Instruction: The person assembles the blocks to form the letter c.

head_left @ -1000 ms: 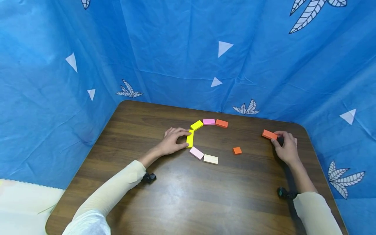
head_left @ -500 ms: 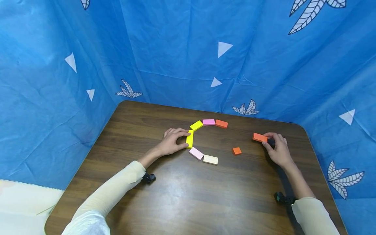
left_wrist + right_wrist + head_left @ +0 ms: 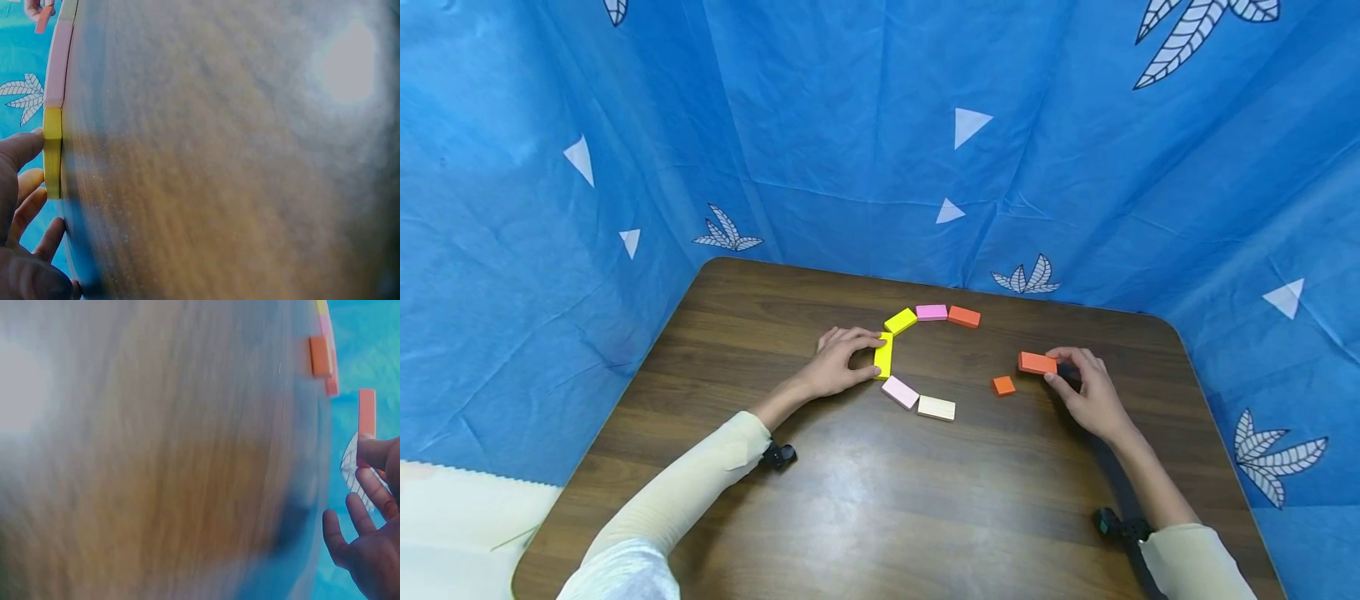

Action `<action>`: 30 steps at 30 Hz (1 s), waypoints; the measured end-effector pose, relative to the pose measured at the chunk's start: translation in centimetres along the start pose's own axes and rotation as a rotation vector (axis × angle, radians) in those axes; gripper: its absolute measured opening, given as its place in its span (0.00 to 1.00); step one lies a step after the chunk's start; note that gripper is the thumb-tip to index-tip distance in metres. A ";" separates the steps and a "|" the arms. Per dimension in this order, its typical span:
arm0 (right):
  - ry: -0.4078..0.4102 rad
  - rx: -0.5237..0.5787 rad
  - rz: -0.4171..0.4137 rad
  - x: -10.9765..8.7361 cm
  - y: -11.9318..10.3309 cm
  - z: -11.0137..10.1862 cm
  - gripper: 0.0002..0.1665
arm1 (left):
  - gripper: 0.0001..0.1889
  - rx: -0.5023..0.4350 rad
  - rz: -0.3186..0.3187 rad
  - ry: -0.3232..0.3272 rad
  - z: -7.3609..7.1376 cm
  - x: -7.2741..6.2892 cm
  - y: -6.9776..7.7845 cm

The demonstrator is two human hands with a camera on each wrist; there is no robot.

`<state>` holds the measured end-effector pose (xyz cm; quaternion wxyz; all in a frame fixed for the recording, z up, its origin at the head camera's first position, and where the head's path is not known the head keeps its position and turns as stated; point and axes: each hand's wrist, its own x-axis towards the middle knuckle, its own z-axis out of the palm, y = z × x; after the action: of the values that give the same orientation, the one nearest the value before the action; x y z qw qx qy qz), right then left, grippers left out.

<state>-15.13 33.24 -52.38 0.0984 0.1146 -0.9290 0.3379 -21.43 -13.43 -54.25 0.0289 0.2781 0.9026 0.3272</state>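
My right hand [image 3: 1092,396] pinches an orange-red block [image 3: 1037,363] by its right end, between thumb and fingers. In the right wrist view that block [image 3: 367,412] shows raised off the tabletop. My left hand [image 3: 835,363] has its thumb at the near end and its fingers at the far end of a yellow block [image 3: 883,356] lying on the table. Another yellow block [image 3: 901,322], a pink block [image 3: 932,312] and a red block [image 3: 964,317] curve away from its far end. From its near end run a pale pink block [image 3: 900,392] and a cream block [image 3: 936,407].
A small orange block [image 3: 1003,386] lies alone on the brown wooden table [image 3: 850,517], just left of the right hand's block. Blue cloth [image 3: 865,150] with leaf and triangle prints hangs behind the table and at both sides.
The right hand has carried the orange-red block leftward and slightly nearer, close to the small orange block. My left hand stays on the yellow block.
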 end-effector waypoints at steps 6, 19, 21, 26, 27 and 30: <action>-0.013 0.040 -0.055 -0.3 -1.3 0.7 0.18 | 0.27 0.005 -0.006 -0.001 0.0 0.0 -0.1; -0.110 0.088 -0.184 -1.0 -2.9 2.3 0.22 | 0.27 0.002 0.001 0.006 0.0 0.0 -0.1; -0.130 0.076 -0.196 -1.1 -3.0 2.6 0.22 | 0.27 0.004 0.002 0.006 0.1 0.1 -0.1; -0.179 0.044 -0.198 -1.4 -3.6 3.2 0.21 | 0.28 0.005 0.009 0.009 0.2 0.1 -0.2; -0.187 0.040 -0.196 -1.5 -3.7 3.2 0.21 | 0.28 0.005 0.009 0.009 0.2 0.1 -0.2; -0.202 0.030 -0.203 -1.5 -4.2 3.4 0.21 | 0.28 0.002 0.010 0.008 0.2 0.1 -0.2</action>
<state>-12.86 28.08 -52.82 0.0363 0.2430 -0.9126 0.3268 -21.56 -13.40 -54.51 0.0233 0.2812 0.9016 0.3278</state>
